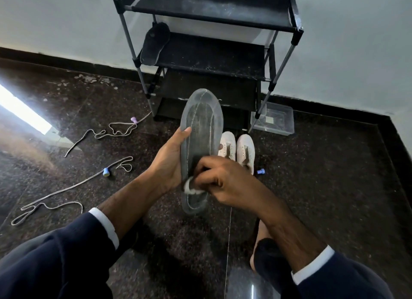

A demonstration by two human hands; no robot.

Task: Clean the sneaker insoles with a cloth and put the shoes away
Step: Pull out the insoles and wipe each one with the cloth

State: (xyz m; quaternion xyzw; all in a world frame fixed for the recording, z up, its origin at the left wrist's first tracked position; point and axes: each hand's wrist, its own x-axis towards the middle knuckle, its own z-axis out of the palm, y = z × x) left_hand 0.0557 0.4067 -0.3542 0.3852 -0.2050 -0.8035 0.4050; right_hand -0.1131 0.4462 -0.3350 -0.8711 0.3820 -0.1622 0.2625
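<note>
The left hand grips the grey insole by its edge, thumb curled over the near side, holding it up in front of the shoe rack, above the white sneakers on the floor. The right hand has its fingers bunched tight on a small white cloth, pressed to the heel end. A hard rub could bend the insole or pull it free, since one hand steadies only its edge.

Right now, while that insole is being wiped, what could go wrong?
The left hand holds the insole only by one edge, so the right hand's rubbing with the cloth might twist it loose. The loose laces across the floor could trip someone going to the rack.
</note>
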